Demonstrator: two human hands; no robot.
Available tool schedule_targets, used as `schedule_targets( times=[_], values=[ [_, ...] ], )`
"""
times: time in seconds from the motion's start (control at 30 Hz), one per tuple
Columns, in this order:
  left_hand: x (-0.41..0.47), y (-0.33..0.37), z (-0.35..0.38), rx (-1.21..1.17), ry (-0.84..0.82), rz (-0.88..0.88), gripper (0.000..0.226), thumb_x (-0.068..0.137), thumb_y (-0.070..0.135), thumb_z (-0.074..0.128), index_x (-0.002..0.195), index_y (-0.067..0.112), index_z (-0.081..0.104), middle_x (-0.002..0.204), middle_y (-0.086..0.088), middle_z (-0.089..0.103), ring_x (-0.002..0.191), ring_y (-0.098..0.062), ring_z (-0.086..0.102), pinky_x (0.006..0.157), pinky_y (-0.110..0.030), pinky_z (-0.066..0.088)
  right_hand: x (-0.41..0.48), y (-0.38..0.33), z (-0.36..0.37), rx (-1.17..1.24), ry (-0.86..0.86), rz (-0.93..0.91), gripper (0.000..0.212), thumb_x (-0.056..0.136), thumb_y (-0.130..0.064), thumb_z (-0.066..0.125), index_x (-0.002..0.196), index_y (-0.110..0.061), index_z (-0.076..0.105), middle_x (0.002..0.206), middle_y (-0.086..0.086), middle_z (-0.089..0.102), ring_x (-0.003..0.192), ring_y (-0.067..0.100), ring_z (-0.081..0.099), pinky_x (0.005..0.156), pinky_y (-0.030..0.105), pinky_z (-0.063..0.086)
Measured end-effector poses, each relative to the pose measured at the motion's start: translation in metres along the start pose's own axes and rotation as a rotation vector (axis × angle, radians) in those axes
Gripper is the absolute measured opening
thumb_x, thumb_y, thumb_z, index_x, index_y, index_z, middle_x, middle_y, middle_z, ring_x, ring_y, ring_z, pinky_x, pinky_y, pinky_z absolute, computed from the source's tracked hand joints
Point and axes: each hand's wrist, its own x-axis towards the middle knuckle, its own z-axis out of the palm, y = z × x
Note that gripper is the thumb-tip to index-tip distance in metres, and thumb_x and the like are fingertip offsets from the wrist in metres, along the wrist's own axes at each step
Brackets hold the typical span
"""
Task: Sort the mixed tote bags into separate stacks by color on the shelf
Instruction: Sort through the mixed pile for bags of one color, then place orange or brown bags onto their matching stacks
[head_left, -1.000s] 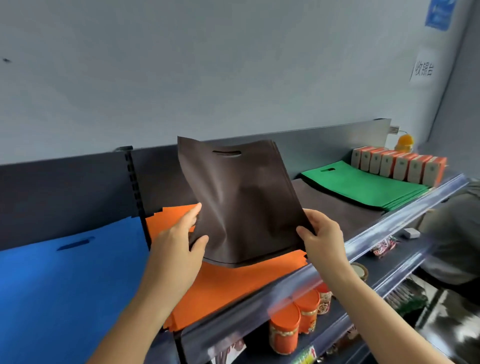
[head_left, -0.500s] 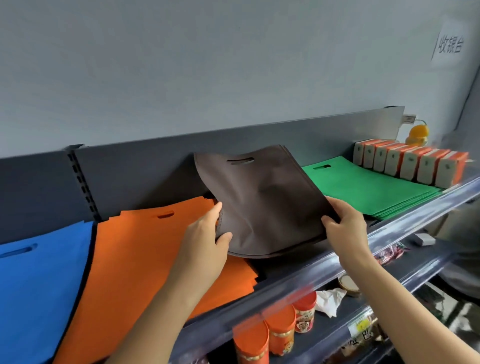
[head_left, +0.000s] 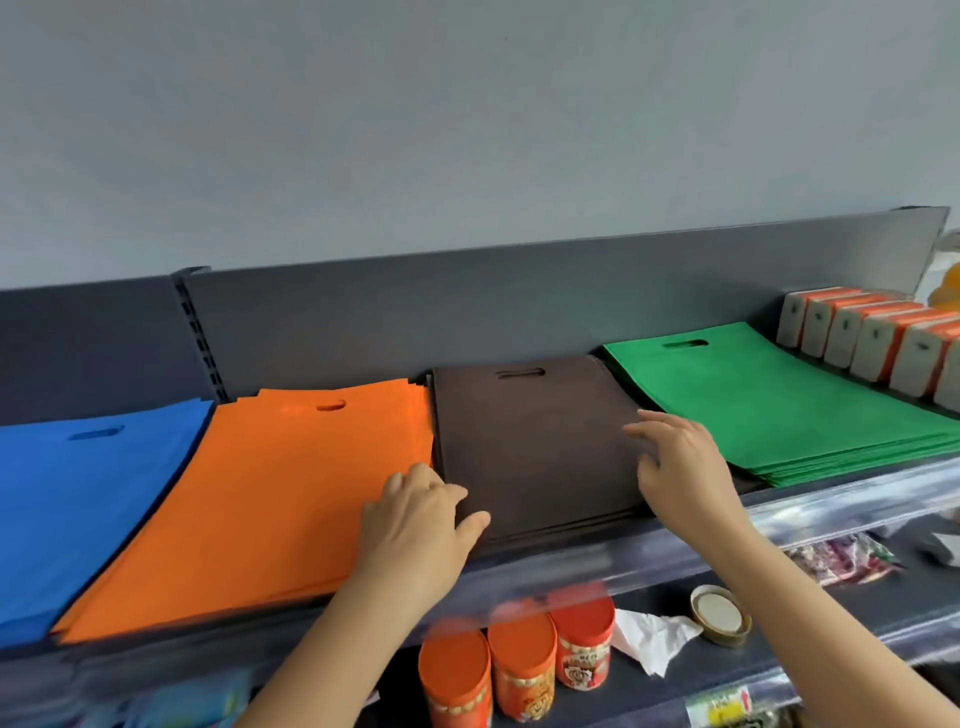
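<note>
Shelf carries four stacks side by side: blue, orange, brown, green. I see brown flat, long axis front-to-back, handle slot at rear, lying between both grips. Left grip at its front-left corner, thumb on top, fingers bent. Pinching or not, cannot tell. Right grip spread apart at its right edge. I judge squaring next, both equally near.

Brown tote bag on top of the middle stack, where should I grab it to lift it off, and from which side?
Pinch the brown tote bag at its near edge, coming from the shelf front. It lies flat, with the orange stack tight on its left, the green stack on its right, and its handle slot far back. Probably only the near edge is free.
</note>
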Motion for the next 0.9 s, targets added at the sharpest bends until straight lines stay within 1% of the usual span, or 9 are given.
schedule_targets(
  times=[0.17, 0.27, 0.33, 0.4, 0.47, 0.6, 0.73, 0.8, 0.9],
  values=[
    [-0.013, -0.012, -0.009, -0.186, 0.117, 0.074, 0.039, 0.092, 0.051, 0.046, 0.125, 0.032, 0.056, 0.122, 0.017, 0.050, 0.115, -0.008, 0.043, 0.095, -0.026, 0.038, -0.002, -0.033, 0.015, 0.118, -0.034, -0.124, 0.037, 0.087, -0.003, 0.052, 0.121, -0.014, 0.062, 0.133, -0.001, 0.055, 0.125, 0.020, 0.044, 0.102, 0.026, 0.032],
    [-0.032, -0.033, -0.020, -0.188, 0.185, 0.115, 0.035, 0.093, 0.045, 0.049, 0.124, 0.032, 0.057, 0.120, 0.020, 0.050, 0.115, -0.003, 0.042, 0.096, -0.019, 0.035, -0.009, -0.064, 0.028, 0.173, -0.047, -0.207, 0.037, 0.088, -0.003, 0.053, 0.122, -0.015, 0.061, 0.128, 0.000, 0.058, 0.119, 0.020, 0.049, 0.099, 0.026, 0.035],
    [-0.049, -0.056, -0.031, -0.165, 0.202, 0.099, 0.036, 0.094, 0.043, 0.048, 0.128, 0.032, 0.055, 0.122, 0.021, 0.048, 0.116, 0.001, 0.040, 0.097, -0.015, 0.031, -0.017, -0.090, 0.037, 0.220, -0.067, -0.251, 0.038, 0.088, -0.004, 0.053, 0.124, -0.015, 0.059, 0.126, 0.001, 0.059, 0.111, 0.021, 0.053, 0.096, 0.027, 0.038],
    [-0.070, -0.087, -0.040, -0.118, 0.226, 0.046, 0.039, 0.095, 0.044, 0.045, 0.132, 0.032, 0.051, 0.125, 0.022, 0.046, 0.118, 0.002, 0.038, 0.098, -0.015, 0.030, -0.025, -0.122, 0.047, 0.269, -0.093, -0.296, 0.039, 0.089, -0.005, 0.053, 0.126, -0.015, 0.057, 0.126, 0.002, 0.059, 0.110, 0.022, 0.054, 0.095, 0.029, 0.039],
    [-0.092, -0.125, -0.049, -0.054, 0.262, -0.050, 0.041, 0.095, 0.045, 0.045, 0.133, 0.031, 0.050, 0.127, 0.020, 0.046, 0.119, -0.001, 0.040, 0.097, -0.019, 0.034, -0.034, -0.156, 0.058, 0.294, -0.120, -0.342, 0.038, 0.089, -0.007, 0.054, 0.127, -0.014, 0.057, 0.127, 0.003, 0.059, 0.114, 0.023, 0.053, 0.094, 0.030, 0.039],
    [-0.154, -0.217, -0.071, 0.081, 0.362, -0.274, 0.040, 0.090, 0.041, 0.055, 0.126, 0.022, 0.059, 0.121, 0.010, 0.057, 0.112, -0.016, 0.053, 0.086, -0.032, 0.047, -0.061, -0.233, 0.087, 0.308, -0.168, -0.434, 0.036, 0.089, -0.010, 0.057, 0.125, -0.012, 0.058, 0.126, 0.005, 0.061, 0.112, 0.026, 0.056, 0.092, 0.030, 0.040],
    [-0.236, -0.318, -0.099, 0.211, 0.374, -0.438, 0.042, 0.089, 0.040, 0.058, 0.126, 0.021, 0.059, 0.121, 0.007, 0.058, 0.110, -0.019, 0.055, 0.084, -0.035, 0.050, -0.107, -0.334, 0.118, 0.299, -0.230, -0.576, 0.038, 0.093, -0.012, 0.053, 0.131, -0.013, 0.053, 0.132, 0.005, 0.056, 0.119, 0.025, 0.052, 0.094, 0.031, 0.040],
    [-0.277, -0.363, -0.118, 0.247, 0.380, -0.507, 0.045, 0.091, 0.043, 0.054, 0.131, 0.023, 0.055, 0.126, 0.008, 0.055, 0.114, -0.017, 0.052, 0.087, -0.034, 0.049, -0.134, -0.393, 0.133, 0.281, -0.279, -0.668, 0.039, 0.096, -0.016, 0.049, 0.135, -0.015, 0.048, 0.136, 0.003, 0.052, 0.124, 0.023, 0.047, 0.098, 0.031, 0.038],
    [-0.329, -0.422, -0.143, 0.277, 0.390, -0.574, 0.048, 0.095, 0.047, 0.042, 0.140, 0.028, 0.042, 0.138, 0.012, 0.044, 0.126, -0.012, 0.041, 0.098, -0.028, 0.043, -0.173, -0.478, 0.154, 0.269, -0.299, -0.788, 0.040, 0.097, -0.019, 0.047, 0.137, -0.016, 0.046, 0.138, 0.000, 0.050, 0.129, 0.020, 0.041, 0.102, 0.030, 0.034]
  ],
)
